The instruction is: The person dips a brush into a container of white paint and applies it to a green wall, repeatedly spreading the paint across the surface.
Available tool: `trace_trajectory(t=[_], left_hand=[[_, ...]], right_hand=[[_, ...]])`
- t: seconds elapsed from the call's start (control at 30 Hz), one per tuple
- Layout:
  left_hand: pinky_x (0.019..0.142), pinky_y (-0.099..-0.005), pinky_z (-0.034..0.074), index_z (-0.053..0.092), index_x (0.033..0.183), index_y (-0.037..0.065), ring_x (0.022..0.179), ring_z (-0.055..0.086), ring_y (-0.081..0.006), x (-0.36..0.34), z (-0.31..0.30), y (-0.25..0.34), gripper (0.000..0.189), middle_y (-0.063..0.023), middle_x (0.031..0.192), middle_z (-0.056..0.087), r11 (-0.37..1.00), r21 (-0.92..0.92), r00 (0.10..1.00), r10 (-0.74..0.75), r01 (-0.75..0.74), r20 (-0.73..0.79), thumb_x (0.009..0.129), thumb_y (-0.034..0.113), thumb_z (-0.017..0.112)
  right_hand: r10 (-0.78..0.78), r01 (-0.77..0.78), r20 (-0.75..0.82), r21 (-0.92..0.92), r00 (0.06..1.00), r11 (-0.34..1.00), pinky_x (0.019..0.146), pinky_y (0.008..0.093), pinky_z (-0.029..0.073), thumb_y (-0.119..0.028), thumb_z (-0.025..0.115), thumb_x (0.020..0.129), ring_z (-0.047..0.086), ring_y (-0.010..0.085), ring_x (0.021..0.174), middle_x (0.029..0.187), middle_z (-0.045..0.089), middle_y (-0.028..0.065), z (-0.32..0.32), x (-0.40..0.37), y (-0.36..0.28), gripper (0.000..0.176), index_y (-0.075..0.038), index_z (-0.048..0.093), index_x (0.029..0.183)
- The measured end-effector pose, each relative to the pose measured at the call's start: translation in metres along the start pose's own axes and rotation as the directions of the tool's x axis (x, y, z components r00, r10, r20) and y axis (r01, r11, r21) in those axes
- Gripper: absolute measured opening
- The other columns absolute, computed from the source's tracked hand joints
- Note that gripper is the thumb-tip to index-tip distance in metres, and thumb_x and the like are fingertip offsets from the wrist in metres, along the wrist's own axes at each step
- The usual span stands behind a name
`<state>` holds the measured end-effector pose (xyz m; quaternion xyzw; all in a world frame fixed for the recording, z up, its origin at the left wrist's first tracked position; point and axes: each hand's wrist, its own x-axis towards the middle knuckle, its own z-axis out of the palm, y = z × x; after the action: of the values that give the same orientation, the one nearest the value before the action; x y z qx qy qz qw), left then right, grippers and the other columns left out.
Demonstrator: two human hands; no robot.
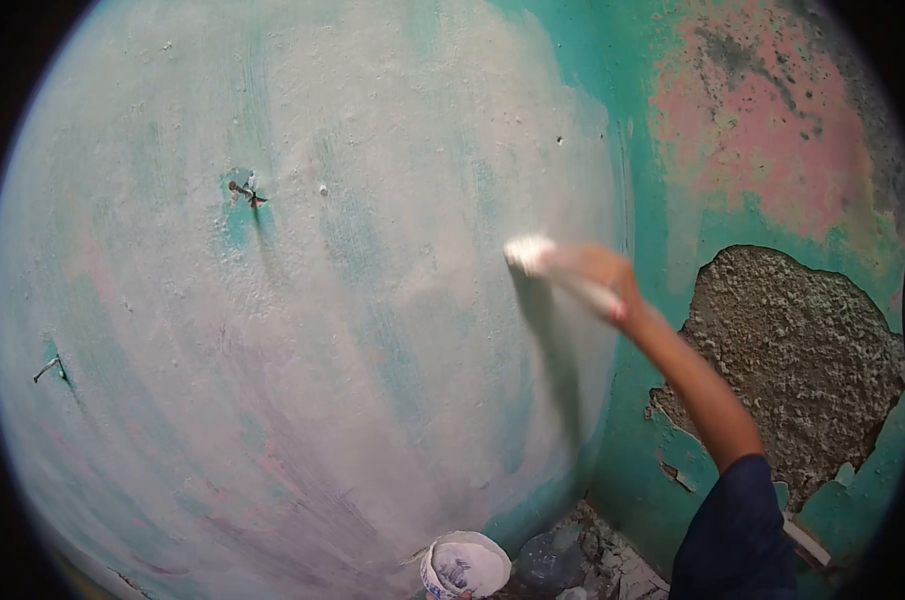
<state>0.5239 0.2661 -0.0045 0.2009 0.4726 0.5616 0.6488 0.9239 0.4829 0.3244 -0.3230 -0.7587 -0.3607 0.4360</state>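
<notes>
My right hand (603,275) is wrapped round the handle of a paintbrush (529,254), a little blurred by motion. The white-coated bristles point left and are at or close to the wall (423,330), where the brush throws a long shadow downward. Thin white paint covers most of this wall, with streaks of teal showing through. At the bottom stands a bucket (465,566) with white paint on its rim and inside. My left hand is outside the picture.
Two bits of metal, an upper one (245,192) and a lower one (51,368), stick out of the wall. On the right, the teal side wall (663,240) has a large patch of bare rough plaster (793,350). Rubble (613,560) lies in the corner beside a clear round container (551,560).
</notes>
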Motion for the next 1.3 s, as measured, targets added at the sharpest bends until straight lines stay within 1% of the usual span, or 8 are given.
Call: trace_trajectory(t=[0.23, 0.3, 0.53, 0.63, 0.73, 1.03, 1.2, 1.3], left_hand=[[0.057, -0.0324, 0.048, 0.041, 0.134, 0.012, 0.077, 0.059, -0.0177, -0.020, 0.025, 0.033, 0.057, -0.0057, 0.101, 0.060, 0.981, 0.092, 0.985, -0.172, 0.170, 0.017, 0.083, 0.016, 0.067], [0.056, -0.0324, 0.047, 0.042, 0.133, 0.012, 0.075, 0.059, -0.0178, -0.016, 0.023, 0.031, 0.056, -0.0054, 0.099, 0.060, 0.981, 0.101, 0.986, -0.165, 0.166, -0.015, 0.083, 0.018, 0.068], [0.060, -0.0318, 0.046, 0.043, 0.131, 0.017, 0.084, 0.056, -0.0179, -0.020, 0.031, 0.032, 0.055, -0.0043, 0.107, 0.057, 0.971, 0.070, 0.972, -0.226, 0.231, -0.065, 0.083, 0.021, 0.068], [0.062, -0.0317, 0.047, 0.042, 0.133, 0.017, 0.084, 0.056, -0.0179, -0.015, 0.023, 0.027, 0.054, -0.0039, 0.106, 0.057, 0.996, 0.036, 0.994, -0.082, 0.084, -0.076, 0.084, 0.017, 0.065], [0.061, -0.0313, 0.048, 0.041, 0.133, 0.016, 0.081, 0.058, -0.0184, -0.003, -0.001, 0.011, 0.053, -0.0042, 0.103, 0.059, 0.998, 0.056, 0.999, -0.009, 0.011, -0.040, 0.085, 0.013, 0.063], [0.060, -0.0336, 0.051, 0.038, 0.138, 0.014, 0.085, 0.061, -0.0210, 0.004, -0.012, 0.016, 0.056, -0.0080, 0.109, 0.059, 0.994, 0.040, 0.994, -0.099, 0.097, 0.049, 0.086, 0.012, 0.061], [0.063, -0.0354, 0.053, 0.035, 0.140, 0.013, 0.092, 0.060, -0.0239, 0.010, -0.019, 0.010, 0.061, -0.0108, 0.117, 0.055, 0.981, 0.008, 0.979, -0.195, 0.196, -0.051, 0.085, 0.010, 0.062], [0.069, -0.0348, 0.053, 0.033, 0.143, 0.012, 0.096, 0.059, -0.0252, 0.029, -0.044, -0.017, 0.065, -0.0111, 0.118, 0.054, 1.000, 0.014, 1.000, -0.016, 0.015, 0.017, 0.085, 0.009, 0.062]], right_hand=[[0.099, -0.136, 0.386, 0.070, 0.917, 0.988, 0.069, 0.0327, 0.055, -0.015, 0.069, 0.082, 0.069, 0.0234, 0.083, 0.100, 0.072, 0.0080, -0.017, -0.007, -0.035, 0.024, -0.017, 0.073, 0.106], [-0.176, 0.179, 0.191, 0.000, 0.966, 0.984, 0.069, 0.0316, 0.055, -0.016, 0.067, 0.085, 0.070, 0.0207, 0.082, 0.098, 0.072, 0.0057, -0.021, 0.031, -0.007, 0.023, -0.020, 0.072, 0.107], [0.140, -0.130, -0.214, 0.059, 0.967, 0.990, 0.071, 0.0279, 0.056, -0.016, 0.070, 0.085, 0.070, 0.0172, 0.084, 0.103, 0.073, 0.0005, -0.053, 0.181, 0.015, 0.020, -0.017, 0.073, 0.105], [-0.210, 0.183, -0.230, -0.131, 0.950, 0.974, 0.068, 0.0292, 0.056, -0.018, 0.066, 0.089, 0.070, 0.0169, 0.083, 0.098, 0.073, 0.0031, -0.019, 0.152, 0.010, 0.021, -0.018, 0.071, 0.108], [-0.018, 0.019, 0.015, -0.084, 1.000, 0.996, 0.073, 0.0325, 0.055, -0.012, 0.068, 0.081, 0.070, 0.0218, 0.086, 0.099, 0.072, 0.0082, 0.008, 0.065, -0.026, 0.034, -0.019, 0.071, 0.114], [-0.134, 0.108, 0.340, 0.094, 0.931, 0.990, 0.071, 0.0339, 0.056, -0.012, 0.067, 0.083, 0.070, 0.0222, 0.084, 0.100, 0.072, 0.0034, 0.013, -0.013, -0.054, 0.032, -0.018, 0.070, 0.114], [0.086, -0.089, 0.063, 0.048, 0.994, 0.995, 0.064, 0.0292, 0.056, -0.014, 0.071, 0.083, 0.069, 0.0180, 0.075, 0.088, 0.072, 0.0034, -0.013, 0.085, -0.021, 0.018, -0.014, 0.072, 0.101], [0.082, -0.080, -0.101, 0.027, 0.991, 0.996, 0.065, 0.0286, 0.056, -0.014, 0.071, 0.083, 0.069, 0.0181, 0.076, 0.092, 0.073, 0.0055, -0.008, 0.090, -0.029, 0.021, -0.013, 0.073, 0.104]])
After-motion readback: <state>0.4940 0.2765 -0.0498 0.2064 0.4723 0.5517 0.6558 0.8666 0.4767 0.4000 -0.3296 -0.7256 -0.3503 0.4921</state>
